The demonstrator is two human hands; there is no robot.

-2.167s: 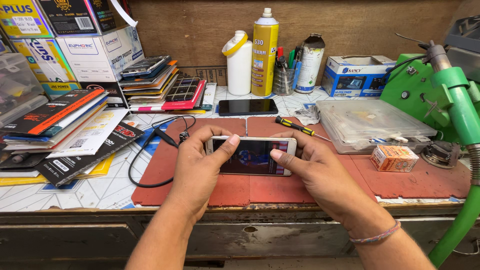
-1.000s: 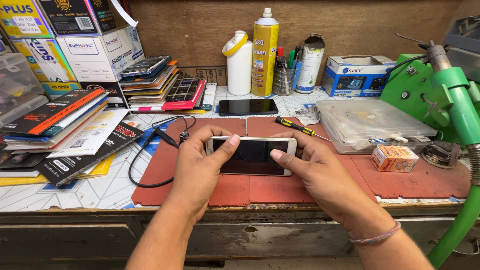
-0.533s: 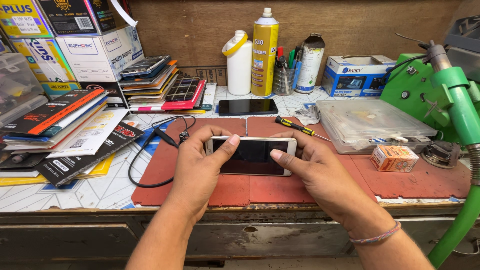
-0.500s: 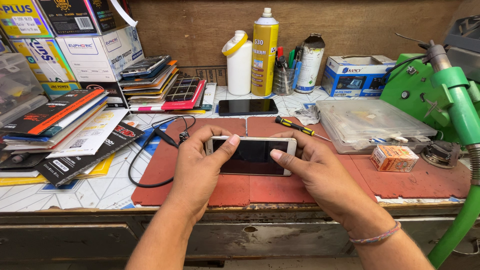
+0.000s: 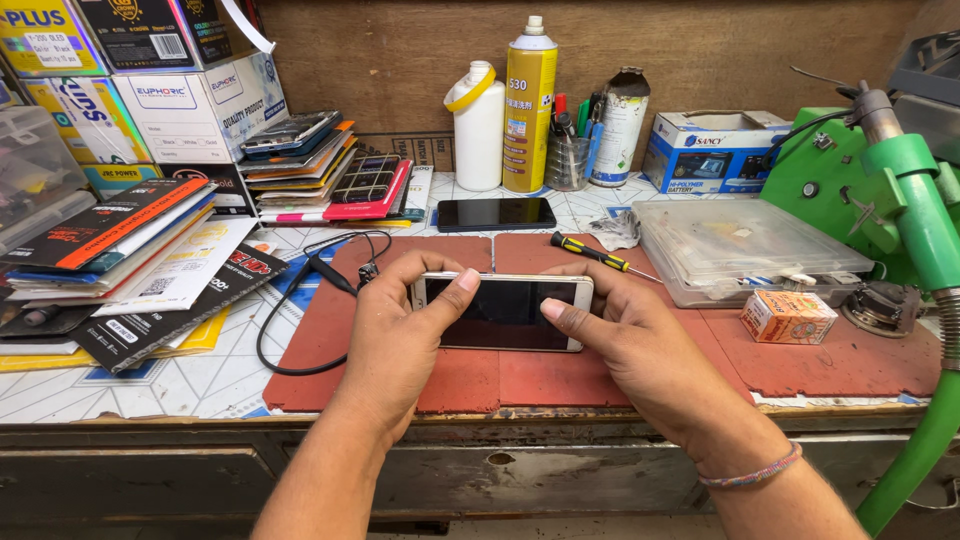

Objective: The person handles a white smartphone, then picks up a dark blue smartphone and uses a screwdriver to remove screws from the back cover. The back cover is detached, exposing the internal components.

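Both hands grip one white phone [image 5: 505,312], which lies flat, dark screen up, on the red mat [image 5: 820,350] at the near middle of the bench. The left hand [image 5: 400,325] clasps its left end, thumb laid over the glass; the right hand [image 5: 625,335] holds the right end, thumb pressing the screen near that edge. To do this well, the thumbs should press evenly and flat, the fingers bracing the frame from behind so the phone does not slide on the mat, and the force should stay light near the glass edge, where it would crack soonest. A screwdriver [image 5: 597,256] lies just beyond the right hand, a black phone [image 5: 496,213] farther back, a black cable [image 5: 300,300] to the left, and a small orange box [image 5: 788,316] to the right. Against the earlier frames almost nothing differs: phone, thumbs and both wrists sit in the same places, so the hold is steady.
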